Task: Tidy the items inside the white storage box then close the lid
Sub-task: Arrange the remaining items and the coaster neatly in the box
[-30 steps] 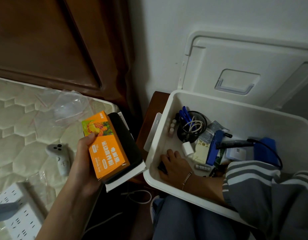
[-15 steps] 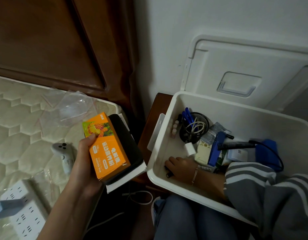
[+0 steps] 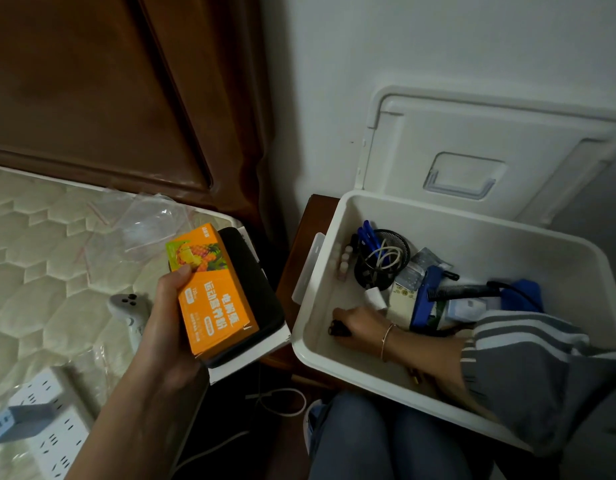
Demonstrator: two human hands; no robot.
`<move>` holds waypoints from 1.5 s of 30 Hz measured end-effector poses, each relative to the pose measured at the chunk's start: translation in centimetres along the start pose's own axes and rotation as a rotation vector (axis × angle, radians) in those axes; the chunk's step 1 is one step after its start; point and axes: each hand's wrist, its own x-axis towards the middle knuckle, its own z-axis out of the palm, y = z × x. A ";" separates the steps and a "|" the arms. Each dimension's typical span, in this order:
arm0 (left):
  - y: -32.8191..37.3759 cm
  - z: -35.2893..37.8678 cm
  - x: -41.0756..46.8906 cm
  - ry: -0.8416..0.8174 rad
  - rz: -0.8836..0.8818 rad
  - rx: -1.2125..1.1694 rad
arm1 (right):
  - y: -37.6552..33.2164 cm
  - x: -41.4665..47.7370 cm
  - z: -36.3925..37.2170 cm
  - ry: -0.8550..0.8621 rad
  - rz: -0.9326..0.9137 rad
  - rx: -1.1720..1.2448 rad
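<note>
White plastic storage box (image 3: 479, 237), moulded lid (image 3: 507, 140) upright at rear edge.
Left hand (image 3: 164, 327) grips an orange cardboard carton (image 3: 213, 296) stacked on a black case (image 3: 258, 289), beyond the box's left edge; right hand (image 3: 362, 327) curls round a small black cylinder (image 3: 335, 330) near its front-left corner.

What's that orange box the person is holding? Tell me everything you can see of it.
The orange box is a cardboard carton, with a fruit picture at its far end and white print along its top. It lies tilted atop a black case and a flat white box. The left hand grips the stack, thumb on the carton, outside the white storage box.
</note>
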 end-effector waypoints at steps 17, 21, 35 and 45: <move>-0.8 15.7 3.3 -0.113 0.257 1.277 | 4.8 -13.7 -12.9 0.533 0.447 1.765; -3.8 17.3 3.8 0.037 0.360 1.695 | 5.8 -13.7 -12.2 0.673 0.412 1.763; -11.1 16.9 4.3 0.180 0.349 1.745 | 6.4 -12.9 -10.5 0.699 0.365 1.828; -13.4 17.5 4.5 0.318 0.322 1.965 | 6.1 -13.3 -10.7 0.676 0.332 1.889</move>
